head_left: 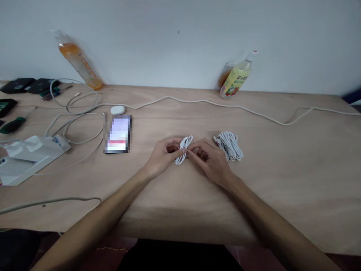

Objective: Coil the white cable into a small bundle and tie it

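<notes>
A small coiled white cable (184,148) rests on the wooden table (180,188) in the middle. My left hand (162,156) grips its left side with curled fingers. My right hand (210,160) pinches it from the right at its middle. Just right of my right hand lies a second bundle of white cables (229,145), untouched.
A phone (118,134) and a white earbud case (117,110) lie left of my hands. Loose white cables (76,113), white packaging (28,154), a screwdriver (12,125) and dark cases (25,85) sit at the left. Two drink bottles (80,62) (236,77) lean on the wall. A long cable (254,111) crosses the back.
</notes>
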A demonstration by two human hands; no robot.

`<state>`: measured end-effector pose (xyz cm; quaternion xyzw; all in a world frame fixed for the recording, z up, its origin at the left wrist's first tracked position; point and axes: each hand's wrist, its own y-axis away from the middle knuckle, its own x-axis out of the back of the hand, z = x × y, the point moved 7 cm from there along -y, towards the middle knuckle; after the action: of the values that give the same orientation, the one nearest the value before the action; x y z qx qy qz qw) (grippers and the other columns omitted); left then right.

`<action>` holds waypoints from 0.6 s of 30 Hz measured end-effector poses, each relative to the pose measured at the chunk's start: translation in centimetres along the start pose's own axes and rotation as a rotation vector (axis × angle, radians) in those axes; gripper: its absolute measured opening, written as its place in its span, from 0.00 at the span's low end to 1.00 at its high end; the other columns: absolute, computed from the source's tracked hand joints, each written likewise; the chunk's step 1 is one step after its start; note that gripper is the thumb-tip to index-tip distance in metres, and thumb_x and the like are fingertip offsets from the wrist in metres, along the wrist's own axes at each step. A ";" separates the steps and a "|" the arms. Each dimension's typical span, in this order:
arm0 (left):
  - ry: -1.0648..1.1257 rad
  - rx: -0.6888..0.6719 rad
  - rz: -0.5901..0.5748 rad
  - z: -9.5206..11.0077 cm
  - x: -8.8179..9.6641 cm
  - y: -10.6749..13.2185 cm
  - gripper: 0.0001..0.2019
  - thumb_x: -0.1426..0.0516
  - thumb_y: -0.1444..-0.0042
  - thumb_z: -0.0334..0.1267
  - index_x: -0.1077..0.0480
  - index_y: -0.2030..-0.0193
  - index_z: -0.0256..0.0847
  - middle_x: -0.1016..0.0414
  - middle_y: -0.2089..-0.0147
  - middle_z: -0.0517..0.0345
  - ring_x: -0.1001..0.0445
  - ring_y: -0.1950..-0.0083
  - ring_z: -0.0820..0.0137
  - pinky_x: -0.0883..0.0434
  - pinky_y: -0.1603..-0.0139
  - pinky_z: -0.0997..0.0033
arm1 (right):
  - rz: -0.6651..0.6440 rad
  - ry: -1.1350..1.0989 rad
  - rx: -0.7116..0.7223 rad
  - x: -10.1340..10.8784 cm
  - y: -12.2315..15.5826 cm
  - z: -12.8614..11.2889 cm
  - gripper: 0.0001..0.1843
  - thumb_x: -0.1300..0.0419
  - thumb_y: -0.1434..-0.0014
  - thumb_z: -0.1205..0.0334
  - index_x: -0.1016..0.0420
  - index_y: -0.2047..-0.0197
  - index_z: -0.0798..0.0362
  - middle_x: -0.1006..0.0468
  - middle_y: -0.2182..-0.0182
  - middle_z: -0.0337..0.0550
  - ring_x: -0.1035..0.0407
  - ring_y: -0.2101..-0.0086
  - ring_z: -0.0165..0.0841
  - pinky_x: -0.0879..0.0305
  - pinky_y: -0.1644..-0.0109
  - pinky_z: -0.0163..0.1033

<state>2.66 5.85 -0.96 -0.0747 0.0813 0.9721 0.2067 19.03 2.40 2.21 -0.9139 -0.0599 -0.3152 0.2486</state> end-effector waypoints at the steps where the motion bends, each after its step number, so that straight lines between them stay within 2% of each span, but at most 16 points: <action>1: 0.001 -0.001 -0.005 0.0 0.0 0.0 0.19 0.27 0.42 0.40 0.16 0.45 0.37 0.12 0.55 0.50 0.15 0.57 0.65 0.22 0.52 0.66 | -0.010 -0.003 -0.006 -0.1 0.0 0.1 0.03 0.36 0.25 0.62 0.20 0.53 0.48 0.18 0.62 0.42 0.28 0.69 0.34 0.31 0.66 0.39; 10: 0.004 -0.021 -0.033 0.0 -0.1 -0.1 0.20 0.26 0.44 0.43 0.15 0.46 0.38 0.12 0.51 0.49 0.16 0.56 0.65 0.22 0.51 0.65 | -0.074 -0.183 -0.156 -0.4 -0.3 0.4 0.08 0.37 0.25 0.57 0.21 0.58 0.48 0.19 0.64 0.42 0.30 0.68 0.35 0.31 0.63 0.41; 18: 0.008 -0.016 -0.053 0.1 -0.4 0.0 0.20 0.26 0.43 0.43 0.15 0.46 0.39 0.12 0.50 0.49 0.16 0.52 0.63 0.22 0.48 0.64 | -0.139 -0.319 -0.220 -1.0 -0.5 0.2 0.09 0.41 0.24 0.55 0.26 0.58 0.48 0.21 0.65 0.40 0.31 0.67 0.35 0.33 0.61 0.41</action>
<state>3.01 5.69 -0.79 -0.0824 0.0723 0.9667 0.2314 18.23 2.96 1.61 -0.9676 -0.1266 -0.1875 0.1122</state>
